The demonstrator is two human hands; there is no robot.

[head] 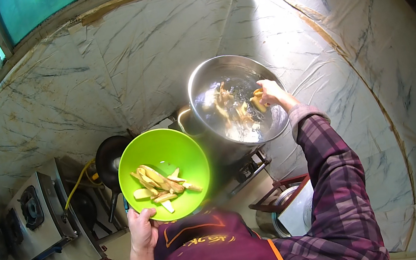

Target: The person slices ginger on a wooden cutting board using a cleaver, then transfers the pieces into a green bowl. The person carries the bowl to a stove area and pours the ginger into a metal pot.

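My left hand grips the near rim of a bright green bowl, thumb on the edge. Several pale yellow slices, apparently ginger, lie in a heap inside it. To the right stands a large, deep stainless steel pot holding clear liquid. Pale brown pieces are spread through the liquid, which looks rippled. Inside the pot's right side, my right hand has its fingers on a few yellow slices. Whether those slices touch the liquid is hard to tell.
A black wok stands behind the bowl's left side. Further left is a steel gas stove with a yellow hose. A marble-patterned covering lines the wall behind the pot. A dark red rack with metal lids stands lower right.
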